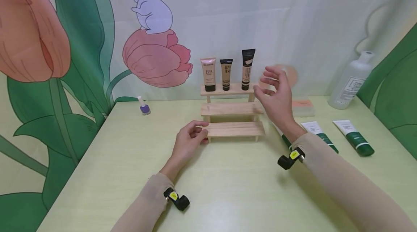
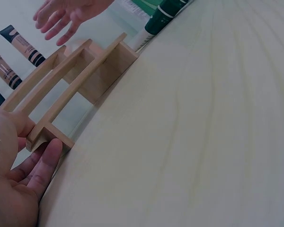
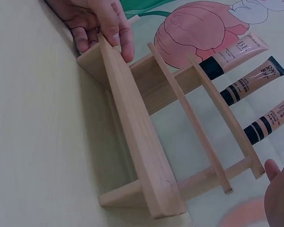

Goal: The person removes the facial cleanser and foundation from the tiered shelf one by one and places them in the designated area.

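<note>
A three-tier wooden display stand [image 1: 232, 109] stands towards the back of the table. On its top tier three cosmetic tubes stand upright on their caps: a pink BB cream tube [image 1: 209, 73], a small tan tube [image 1: 226, 75] and a taller tube with a black end [image 1: 248, 68]. My left hand [image 1: 189, 139] grips the left end of the lowest tier; in the left wrist view its thumb and fingers [image 2: 46, 163] pinch that corner. Beside the top tier's right end, my right hand [image 1: 277, 98] is raised, fingers loosely bent, holding nothing.
Green-and-white tubes [image 1: 356, 139] lie at the right, one partly behind my right forearm. Behind them are a white pump-less bottle [image 1: 349, 83] and a pale, low box [image 1: 303, 107]. Purple nail polish [image 1: 144, 107] stands back left. A printed curtain [image 1: 208, 15] hangs behind the table.
</note>
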`<state>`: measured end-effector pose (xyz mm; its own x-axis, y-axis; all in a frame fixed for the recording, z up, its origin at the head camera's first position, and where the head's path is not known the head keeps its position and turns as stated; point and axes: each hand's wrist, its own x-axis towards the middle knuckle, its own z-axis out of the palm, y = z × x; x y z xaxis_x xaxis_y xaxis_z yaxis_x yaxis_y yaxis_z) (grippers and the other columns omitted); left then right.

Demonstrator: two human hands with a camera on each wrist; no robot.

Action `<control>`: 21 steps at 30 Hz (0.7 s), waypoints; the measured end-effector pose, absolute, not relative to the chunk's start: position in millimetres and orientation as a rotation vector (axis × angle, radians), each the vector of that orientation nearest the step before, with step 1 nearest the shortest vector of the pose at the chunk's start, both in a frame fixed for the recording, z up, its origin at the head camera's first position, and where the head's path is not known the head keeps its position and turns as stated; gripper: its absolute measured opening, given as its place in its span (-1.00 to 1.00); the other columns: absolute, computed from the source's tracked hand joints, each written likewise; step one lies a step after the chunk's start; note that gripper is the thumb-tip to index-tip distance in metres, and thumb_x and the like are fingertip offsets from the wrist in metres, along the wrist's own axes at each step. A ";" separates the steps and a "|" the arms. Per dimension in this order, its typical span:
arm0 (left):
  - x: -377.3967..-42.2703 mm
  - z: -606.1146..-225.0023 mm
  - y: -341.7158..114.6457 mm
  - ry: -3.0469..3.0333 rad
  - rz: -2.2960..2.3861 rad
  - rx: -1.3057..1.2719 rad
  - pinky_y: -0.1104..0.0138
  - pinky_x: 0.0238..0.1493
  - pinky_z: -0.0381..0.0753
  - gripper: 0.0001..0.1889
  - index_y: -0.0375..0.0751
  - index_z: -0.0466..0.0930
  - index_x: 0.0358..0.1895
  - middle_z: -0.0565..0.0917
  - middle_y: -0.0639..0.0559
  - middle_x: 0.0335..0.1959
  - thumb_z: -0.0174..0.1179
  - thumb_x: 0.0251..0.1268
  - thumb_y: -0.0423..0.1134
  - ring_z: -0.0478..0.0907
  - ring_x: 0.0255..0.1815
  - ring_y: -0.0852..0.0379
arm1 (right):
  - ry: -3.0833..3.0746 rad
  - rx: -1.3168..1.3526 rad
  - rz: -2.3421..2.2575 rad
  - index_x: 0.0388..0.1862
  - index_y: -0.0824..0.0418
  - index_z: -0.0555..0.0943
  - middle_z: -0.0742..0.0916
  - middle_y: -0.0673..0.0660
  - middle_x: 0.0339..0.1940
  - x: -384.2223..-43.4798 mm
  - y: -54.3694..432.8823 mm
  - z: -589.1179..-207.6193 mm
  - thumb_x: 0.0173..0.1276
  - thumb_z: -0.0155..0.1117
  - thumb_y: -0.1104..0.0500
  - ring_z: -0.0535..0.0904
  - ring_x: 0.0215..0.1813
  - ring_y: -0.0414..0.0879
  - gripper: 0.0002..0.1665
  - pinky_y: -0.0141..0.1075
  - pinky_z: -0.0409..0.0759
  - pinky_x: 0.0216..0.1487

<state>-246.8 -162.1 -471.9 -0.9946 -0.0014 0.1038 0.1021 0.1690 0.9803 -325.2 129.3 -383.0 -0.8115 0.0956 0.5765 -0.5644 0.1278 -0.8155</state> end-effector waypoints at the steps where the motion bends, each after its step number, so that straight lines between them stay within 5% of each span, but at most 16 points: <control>1: -246.9 -472.1 -162.1 -2.338 -1.974 -0.103 0.26 -0.06 0.93 -0.78 -0.08 0.79 0.21 0.73 -0.16 -0.11 0.34 0.66 -0.33 0.80 -0.17 -0.04 | -1.908 0.448 1.740 0.54 0.07 0.50 0.61 0.06 0.35 -326.8 127.6 -381.9 0.43 0.54 0.35 0.63 0.29 0.00 -0.24 -0.30 0.78 0.15; 10: -246.4 -470.8 -162.8 -2.340 -1.970 -0.103 0.26 -0.07 0.93 -0.78 -0.07 0.79 0.21 0.72 -0.16 -0.11 0.33 0.65 -0.34 0.80 -0.19 -0.03 | -1.953 0.422 1.752 0.52 0.09 0.50 0.61 0.12 0.37 -337.6 114.7 -374.4 0.46 0.52 0.31 0.63 0.29 -0.05 -0.29 -0.20 0.80 0.24; 21: -247.1 -472.4 -162.7 -2.334 -1.970 -0.126 0.27 -0.05 0.92 -0.77 -0.15 0.77 0.23 0.72 -0.17 -0.12 0.33 0.65 -0.36 0.82 -0.18 -0.01 | -2.005 0.388 1.709 0.55 0.16 0.45 0.60 0.28 0.38 -353.4 107.9 -372.2 0.47 0.61 0.21 0.63 0.36 0.24 -0.23 -0.07 0.78 0.30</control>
<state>-247.1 -162.7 -472.4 -0.9931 0.0084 0.1172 0.1169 0.1676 0.9789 -353.4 107.9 -372.2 -0.8475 0.0882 0.5234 -0.5028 0.1828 -0.8449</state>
